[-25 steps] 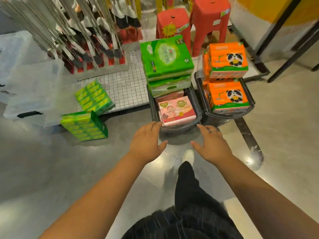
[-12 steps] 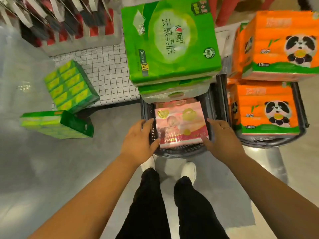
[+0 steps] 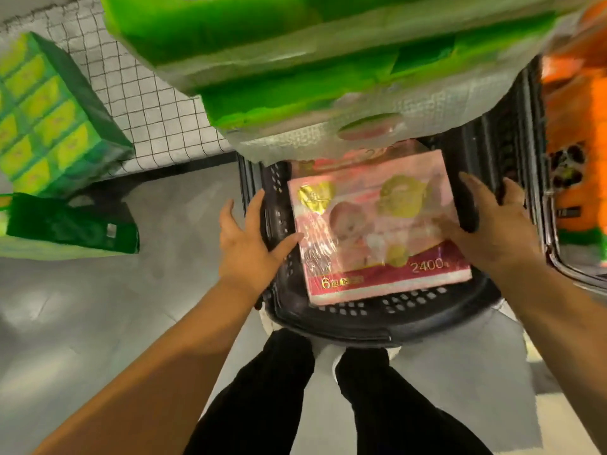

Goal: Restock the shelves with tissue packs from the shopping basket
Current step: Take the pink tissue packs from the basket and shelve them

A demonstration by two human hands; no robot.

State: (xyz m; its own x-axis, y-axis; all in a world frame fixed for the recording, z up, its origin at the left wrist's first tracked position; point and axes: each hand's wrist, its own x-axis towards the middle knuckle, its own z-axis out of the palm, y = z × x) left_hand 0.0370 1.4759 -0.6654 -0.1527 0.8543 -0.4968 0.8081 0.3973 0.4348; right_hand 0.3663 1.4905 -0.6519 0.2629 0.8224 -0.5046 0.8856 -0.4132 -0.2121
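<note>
Both hands are now reaching deeper into the shopping basket (image 3: 361,323) than half a second ago, and the head is dropping closer, so the pink tissue pack (image 3: 377,231) is filling much more of the view. The pack is lying flat at the near end of the basket, face up, apart from the near wall.

The left hand (image 3: 249,244) is spreading wide over the basket's left wall, its thumb just reaching the pack's left edge. The right hand (image 3: 492,231) is laying its thumb across the pack's top face while its straight fingers are running along the right edge, beside the basket's right wall. Neither hand is closing round the pack yet; the person seems to be bracketing it from both sides because it is broad and wrapped in slippery film.

Big green tissue packs (image 3: 295,60) are sitting stacked on the basket's far end and hanging over the pink pack's far edge, so it will probably need sliding toward the person before lifting. Orange packs (image 3: 571,142) are waiting on the right, and green boxed packs (image 3: 49,126) are resting on a wire grid (image 3: 157,103) at the left.
</note>
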